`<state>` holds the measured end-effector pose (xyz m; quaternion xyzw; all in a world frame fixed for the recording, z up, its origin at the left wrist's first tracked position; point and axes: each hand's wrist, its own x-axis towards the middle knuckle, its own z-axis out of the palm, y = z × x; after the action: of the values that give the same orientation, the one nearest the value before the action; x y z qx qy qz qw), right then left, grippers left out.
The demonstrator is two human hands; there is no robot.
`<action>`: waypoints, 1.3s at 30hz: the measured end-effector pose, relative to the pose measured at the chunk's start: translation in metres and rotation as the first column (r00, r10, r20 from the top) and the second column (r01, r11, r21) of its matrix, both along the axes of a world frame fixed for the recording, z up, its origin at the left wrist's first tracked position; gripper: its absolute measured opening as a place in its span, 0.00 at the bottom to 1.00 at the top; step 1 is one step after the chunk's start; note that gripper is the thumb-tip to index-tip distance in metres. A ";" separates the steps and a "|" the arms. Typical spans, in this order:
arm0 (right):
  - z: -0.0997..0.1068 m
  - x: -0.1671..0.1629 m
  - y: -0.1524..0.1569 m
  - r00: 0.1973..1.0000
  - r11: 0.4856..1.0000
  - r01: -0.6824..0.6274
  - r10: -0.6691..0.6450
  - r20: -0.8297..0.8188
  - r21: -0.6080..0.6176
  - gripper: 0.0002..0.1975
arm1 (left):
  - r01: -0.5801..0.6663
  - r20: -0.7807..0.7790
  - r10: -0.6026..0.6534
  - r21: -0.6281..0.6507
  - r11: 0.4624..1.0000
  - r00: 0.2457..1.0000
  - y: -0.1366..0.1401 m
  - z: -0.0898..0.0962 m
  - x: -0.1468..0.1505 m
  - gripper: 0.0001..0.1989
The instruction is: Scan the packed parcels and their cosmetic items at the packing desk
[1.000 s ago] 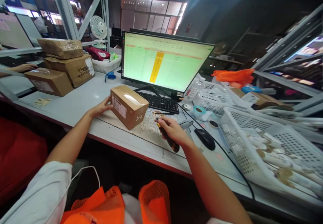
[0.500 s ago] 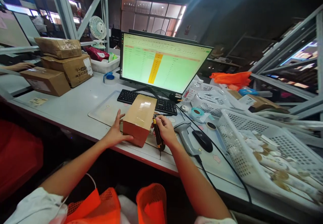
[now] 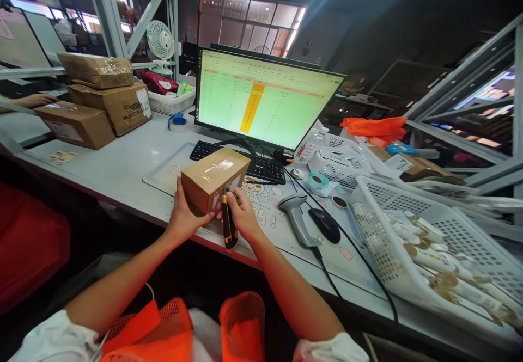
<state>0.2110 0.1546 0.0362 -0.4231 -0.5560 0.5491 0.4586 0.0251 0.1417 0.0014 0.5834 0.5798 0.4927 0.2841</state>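
A brown cardboard box [image 3: 212, 177], sealed with clear tape on top, sits turned at an angle near the table's front edge, before the keyboard [image 3: 261, 169]. My left hand [image 3: 183, 215] grips its left and near side, the thumb along the lower front. In my right hand [image 3: 241, 209] is a black and yellow utility knife [image 3: 229, 223], its handle pointing down towards me. The right fingers are at the box's right side, where part of a white label shows. Whether a blade is out cannot be seen.
A barcode scanner [image 3: 298, 218] and black mouse [image 3: 324, 225] lie on the right, with cables running forward. A white basket [image 3: 376, 242] of packed items stands beyond them. The monitor [image 3: 265, 98] is behind; stacked cartons [image 3: 110, 106] stand left. Another person's hand [image 3: 36, 99] rests far left.
The box has turned, so its right side with the label faces me more, and it has shifted left. My right hand and the knife have moved left against it.
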 end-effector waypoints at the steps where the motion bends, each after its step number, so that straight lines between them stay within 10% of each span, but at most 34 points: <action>1: 0.003 0.003 -0.001 1.000 1.000 -0.012 0.012 0.021 0.005 0.22 | -0.015 -0.042 0.017 0.055 0.998 0.999 0.004 0.011 -0.010 0.72; 5: 0.021 0.024 -0.007 0.987 0.991 0.036 -0.055 0.152 0.125 0.22 | 0.063 -0.389 0.071 0.322 0.945 0.919 0.010 0.078 -0.055 0.53; 9: 0.054 0.041 -0.008 0.911 0.937 0.046 -0.181 0.370 0.345 0.18 | 0.272 -0.754 0.064 0.314 0.910 0.654 0.008 0.132 -0.066 0.47; 16: 0.108 0.021 0.012 0.465 0.869 -0.134 -0.369 0.805 0.476 0.14 | 0.276 -0.935 0.137 0.233 0.932 0.327 -0.017 0.134 -0.018 0.44; 23: 0.118 -0.006 0.007 -0.015 0.922 -0.162 -0.358 0.934 0.351 0.17 | 0.281 -0.935 0.147 0.243 0.929 0.323 -0.024 0.125 -0.008 0.45; 39: 0.084 -0.018 -0.029 -0.087 0.966 -0.169 -0.211 0.974 0.194 0.15 | 0.326 -0.894 0.142 0.298 0.898 0.425 -0.019 0.114 -0.033 0.45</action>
<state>0.1932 0.1260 0.1202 -0.6349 -0.7710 -0.0265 -0.0427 -0.0080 0.1225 0.1153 0.8331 0.4833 0.2018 -0.1777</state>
